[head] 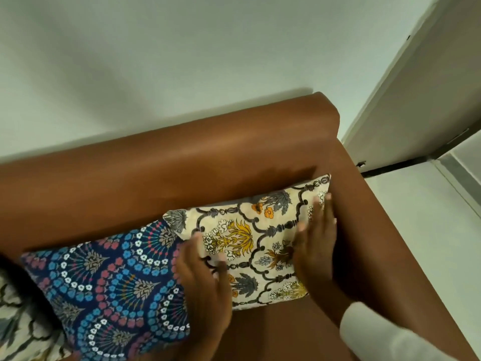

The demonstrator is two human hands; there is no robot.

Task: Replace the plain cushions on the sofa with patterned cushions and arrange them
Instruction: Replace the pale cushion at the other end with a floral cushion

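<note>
A cream cushion with yellow, orange and grey flowers leans against the back of the brown sofa, close to its right armrest. My left hand lies flat on the cushion's left side, fingers spread. My right hand presses flat against its right edge beside the armrest, with a white sleeve behind it. A dark blue cushion with blue, pink and white flower arcs stands to the left, its upper right corner overlapping the cream one. A second cream patterned cushion shows partly at the lower left.
The sofa's right armrest runs along the right of the cream cushion. A pale wall rises behind the sofa. To the right are a light floor and a door frame.
</note>
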